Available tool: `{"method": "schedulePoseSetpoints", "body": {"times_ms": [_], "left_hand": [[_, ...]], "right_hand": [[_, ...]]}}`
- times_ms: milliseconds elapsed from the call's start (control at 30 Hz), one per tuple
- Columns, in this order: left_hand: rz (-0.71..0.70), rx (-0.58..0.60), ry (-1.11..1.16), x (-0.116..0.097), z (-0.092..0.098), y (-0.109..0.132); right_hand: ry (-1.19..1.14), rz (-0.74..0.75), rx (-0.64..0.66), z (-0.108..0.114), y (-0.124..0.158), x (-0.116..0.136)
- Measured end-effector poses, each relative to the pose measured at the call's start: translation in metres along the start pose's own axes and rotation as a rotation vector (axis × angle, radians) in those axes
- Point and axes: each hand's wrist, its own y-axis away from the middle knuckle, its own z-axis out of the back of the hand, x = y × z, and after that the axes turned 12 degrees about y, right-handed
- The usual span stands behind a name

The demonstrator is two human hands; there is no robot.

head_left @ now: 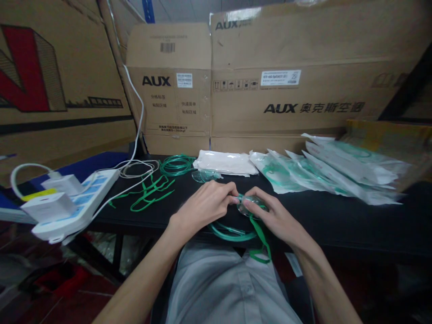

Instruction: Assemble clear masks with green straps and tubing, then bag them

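Note:
My right hand (270, 208) is closed around a clear oxygen mask (245, 210) near the table's front edge. A green elastic strap (260, 236) hangs from the mask over the edge toward my lap. My left hand (216, 200) pinches a small greenish connector (240, 197) at the mask's narrow end; the fingers hide part of it. Just below both hands lies a coil of green tubing (232, 234). Behind my left hand, a second clear mask (206, 175) rests beside a white packet (224, 162).
Several sealed pouches (324, 168) with green contents are piled at the right. Loose green straps (151, 193) and another tubing coil (177, 165) lie at left, near a power strip (81, 202) with chargers and white cables. Cardboard boxes (286, 99) wall off the back.

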Motion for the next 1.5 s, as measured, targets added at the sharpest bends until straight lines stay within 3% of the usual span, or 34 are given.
{"method": "schedulePoseSetpoints", "body": {"times_ms": [367,567,833,1067,1367,1500], "left_hand": [[0.032,0.089,0.043,-0.006,0.003,-0.002],[0.099,0.119,0.126,0.001,0.006,-0.002],[0.294,0.311,0.418,0.012,0.019,-0.001],[0.285,0.352,0.437,0.003,0.019,-0.002],[0.296,0.468,0.398,0.006,0.032,0.002],[0.244,0.450,0.409,0.008,0.028,0.002]], "right_hand": [[0.012,0.022,0.046,0.002,0.003,0.002],[0.016,0.032,0.032,0.002,0.002,0.005],[0.031,0.057,0.063,0.001,0.004,0.009],[-0.004,0.093,0.094,0.001,0.004,0.007],[0.039,0.100,0.093,0.000,0.003,0.007],[0.034,0.090,0.087,0.001,0.003,0.006]]}}
